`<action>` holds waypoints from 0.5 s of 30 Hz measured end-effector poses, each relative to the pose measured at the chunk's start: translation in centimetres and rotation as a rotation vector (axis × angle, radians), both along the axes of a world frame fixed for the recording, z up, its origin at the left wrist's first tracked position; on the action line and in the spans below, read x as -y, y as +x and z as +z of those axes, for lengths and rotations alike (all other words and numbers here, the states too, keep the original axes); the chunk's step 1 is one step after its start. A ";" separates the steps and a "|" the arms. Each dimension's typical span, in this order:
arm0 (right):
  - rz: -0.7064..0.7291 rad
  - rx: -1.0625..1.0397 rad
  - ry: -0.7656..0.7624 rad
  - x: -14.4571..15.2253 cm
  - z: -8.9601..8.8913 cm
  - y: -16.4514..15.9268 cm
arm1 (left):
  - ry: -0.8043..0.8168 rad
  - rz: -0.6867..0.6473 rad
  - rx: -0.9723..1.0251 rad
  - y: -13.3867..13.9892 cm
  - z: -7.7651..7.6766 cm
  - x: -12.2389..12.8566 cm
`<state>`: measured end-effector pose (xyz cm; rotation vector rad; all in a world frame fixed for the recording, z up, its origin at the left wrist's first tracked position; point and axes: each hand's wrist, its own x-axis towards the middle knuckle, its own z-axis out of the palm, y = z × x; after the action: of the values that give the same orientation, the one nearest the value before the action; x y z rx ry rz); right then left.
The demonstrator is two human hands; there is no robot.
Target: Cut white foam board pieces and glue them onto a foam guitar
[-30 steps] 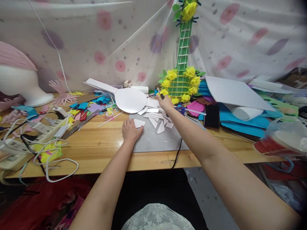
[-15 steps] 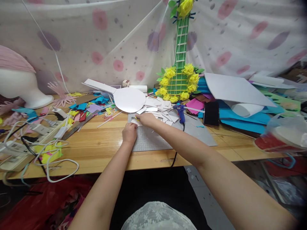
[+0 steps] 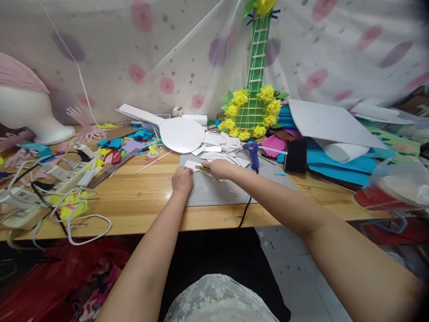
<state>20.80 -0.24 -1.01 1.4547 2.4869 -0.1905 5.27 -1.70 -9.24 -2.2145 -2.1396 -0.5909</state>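
Curling the left hand (image 3: 182,180) against a small white piece (image 3: 192,166) on the gray mat (image 3: 201,196), pinching or pressing, cannot tell which; gripping a cutter (image 3: 203,168) in the right hand (image 3: 219,169) at its right end; apparently being mid-cut; showing loose scraps (image 3: 214,156) and a shaped white disc (image 3: 182,135) beyond.

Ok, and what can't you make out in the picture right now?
- Head view, hidden: most of the yellow-and-black tool, covered by the right hand.
- Head view, too small: whether its tip touches the white piece.
- Head view, cut off: the top of the green guitar shape, by the upper edge; the mannequin head, by the left edge.
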 end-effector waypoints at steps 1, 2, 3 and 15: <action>0.008 -0.005 -0.024 0.1 0.2 0.6 | 0.000 -0.003 -0.002 0.0 0.0 0.0; 0.014 -0.012 -0.055 0.1 0.4 1.2 | 0.001 -0.009 -0.004 -0.1 0.0 0.0; 0.013 -0.021 -0.091 0.2 0.7 1.8 | 0.004 -0.018 -0.005 -0.1 0.0 0.0; -0.353 -0.772 -0.270 -1.1 -0.2 5.6 | 0.126 -0.014 0.093 -0.2 0.1 -0.4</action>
<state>26.41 0.90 -1.17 1.9368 2.5238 -1.3196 5.02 -1.26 -9.18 -2.1794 -2.0661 -0.8210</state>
